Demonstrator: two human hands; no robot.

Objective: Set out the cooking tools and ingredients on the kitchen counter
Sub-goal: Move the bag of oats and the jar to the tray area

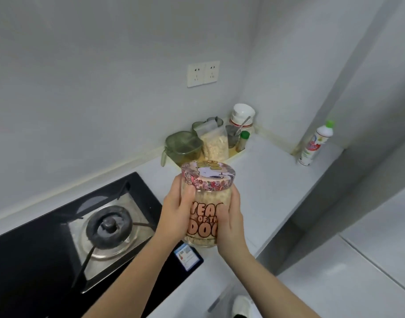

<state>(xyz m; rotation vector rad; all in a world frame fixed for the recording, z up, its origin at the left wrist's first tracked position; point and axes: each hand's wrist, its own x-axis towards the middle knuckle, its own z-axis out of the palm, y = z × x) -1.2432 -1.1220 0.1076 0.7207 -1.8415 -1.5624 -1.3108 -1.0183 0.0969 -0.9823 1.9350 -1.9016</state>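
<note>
Glass, by the look of it, and packed nearly to the top with pale grains or beans: the jar (205,216) sits clasped between both hands, the left hand (176,212) wrapped round its left wall with the thumb (188,196) laid across the front just under the lid (208,176), and the right hand (231,223) pressed to the opposite wall, its fingers mostly hidden behind the glass. Both hands are closed on the jar, neither spread wide. It seems to be held just clear of the counter (277,180), below the fingers and a little ahead of them, though whether its base is touching anything cannot be told. Filled like this it is likely heavy for its size, rigid, smooth and apt to slip in a damp grip, and it would break if dropped or knocked against the stove (59,237) to the left of the left fingers. The printed middle of the body, where the palms are now, is the sound place to hold. The flowered lid above the fingertips may only sit loosely, so it is a poor place to lift from. Beyond the fingertips, against the wall, stand a green container (183,146) and a bag (214,143) of similar pale contents, near enough that setting down should be slow and upright.
</note>
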